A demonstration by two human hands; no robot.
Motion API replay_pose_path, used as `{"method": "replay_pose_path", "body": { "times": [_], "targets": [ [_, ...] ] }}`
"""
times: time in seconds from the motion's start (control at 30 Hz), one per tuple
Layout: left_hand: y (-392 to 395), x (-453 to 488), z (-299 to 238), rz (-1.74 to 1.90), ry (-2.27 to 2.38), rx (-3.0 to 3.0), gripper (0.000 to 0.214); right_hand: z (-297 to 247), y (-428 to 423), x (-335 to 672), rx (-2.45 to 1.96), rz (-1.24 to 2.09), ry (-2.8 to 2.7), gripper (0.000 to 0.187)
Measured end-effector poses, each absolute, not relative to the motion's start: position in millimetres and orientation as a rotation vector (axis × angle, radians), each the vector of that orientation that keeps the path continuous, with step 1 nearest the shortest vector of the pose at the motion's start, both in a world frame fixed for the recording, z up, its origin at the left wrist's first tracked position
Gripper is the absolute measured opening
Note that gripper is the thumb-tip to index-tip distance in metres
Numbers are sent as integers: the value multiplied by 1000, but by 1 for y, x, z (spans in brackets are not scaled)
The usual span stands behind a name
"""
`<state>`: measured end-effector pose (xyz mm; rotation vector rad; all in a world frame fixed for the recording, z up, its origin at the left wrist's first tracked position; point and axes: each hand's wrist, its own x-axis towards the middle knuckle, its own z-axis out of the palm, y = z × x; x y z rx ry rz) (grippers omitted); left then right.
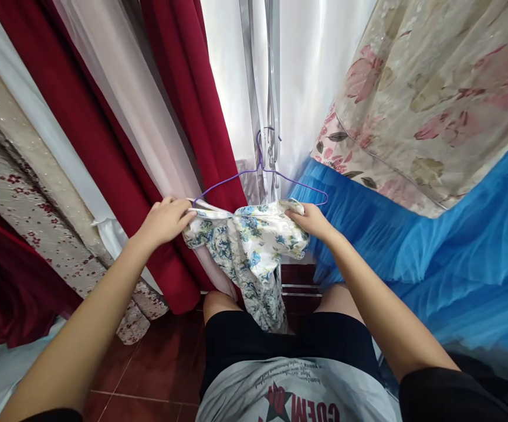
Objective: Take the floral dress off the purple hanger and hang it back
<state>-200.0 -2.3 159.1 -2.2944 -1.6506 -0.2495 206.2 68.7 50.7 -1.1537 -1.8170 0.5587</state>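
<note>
And here was the danger: the thin purple wire hanger (260,167) had its right end poking out past the cloth, bare, so the white satiny garment printed with blue and green flowers (256,243) looked likely to slump off that side if the grip there loosened. The hook, too, stood right before the shiny grey hanging strips (273,88); one careless lift might snag it, though whether it already touched them, I could not tell!

Now the pose: both forearms reached forward and angled inward, the garment hanging between them above the knees. The left hand (166,220) pinched its left upper edge, thumb in front, near the hanger's left end. Across from it, the right hand (311,220) gripped the right upper edge between thumb and fingers, the fingers mostly tucked out of sight behind the fabric.
</note>
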Motion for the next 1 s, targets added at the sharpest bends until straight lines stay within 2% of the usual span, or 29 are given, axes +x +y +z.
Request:
{"method": "replay_pose_path", "body": {
  "times": [0.1,0.27,0.4,0.5,0.57,0.6,0.7,0.77,0.83,0.93,1.0],
  "targets": [
    [11,-179,179,-418,-1476,-2346,35,46,66,196,-1174,542,-1820,38],
    [32,-125,194,-901,-1211,-2545,28,48,42,188,-1107,651,-1835,39],
    [49,-100,181,-1270,-1347,-2543,19,53,29,205,-1051,702,-1720,37],
    [58,-96,160,-1621,-1458,-2500,22,57,22,222,-1013,675,-1655,30],
    [60,-96,149,-1699,-1466,-2452,24,60,18,231,-997,621,-1626,24],
    [60,-96,146,-1690,-1457,-2437,26,61,17,235,-1002,593,-1603,31],
    [55,-96,147,-1631,-1418,-2409,30,66,16,250,-1052,486,-1475,74],
    [52,-96,152,-1606,-1402,-2394,29,72,22,262,-1077,384,-1391,88],
    [49,-96,158,-1577,-1404,-2381,29,81,33,275,-1119,337,-1433,76],
    [48,-99,165,-1509,-1435,-2361,30,101,49,294,-1267,467,-1673,35],
    [49,-106,167,-1467,-1453,-2383,31,118,53,307,-1371,595,-1798,39]
  ]
}}
